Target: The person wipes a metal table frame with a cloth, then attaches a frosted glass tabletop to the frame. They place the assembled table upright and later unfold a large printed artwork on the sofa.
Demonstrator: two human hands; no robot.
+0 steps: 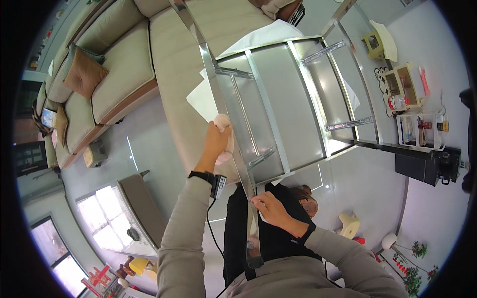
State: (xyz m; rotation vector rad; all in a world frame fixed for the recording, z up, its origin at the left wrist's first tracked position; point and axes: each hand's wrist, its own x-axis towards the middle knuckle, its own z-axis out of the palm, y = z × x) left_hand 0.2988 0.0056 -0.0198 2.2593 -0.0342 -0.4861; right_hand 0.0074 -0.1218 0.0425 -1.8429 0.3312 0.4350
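In the head view, two bare hands are reaching to one long metal bar (252, 228). The left hand (217, 139) is curling its fingers around one bunched pink cloth (230, 144), which is pressing against the bar and poking out above and below those fingers. The right hand (271, 208) is keeping its fingers bent and narrow at the bar's edge, lower and to the right of the left fingers; whether they are gripping it or only resting there, I cannot tell.

To the right of the left fingers, one metal frame (267, 109) is lying across a grey panel (278, 89), and four slim brackets (261, 157) are sitting on it: two nearer these fingers, two farther off. One white sheet (202, 99) is showing just above the left fingers.

Well to their left, one brown cushion (85, 72) is leaning on a beige sofa (121, 59). Below them, one small device (218, 186) is riding on the left wrist. One pale yellow stool (349, 224) is standing right of the right fingers.
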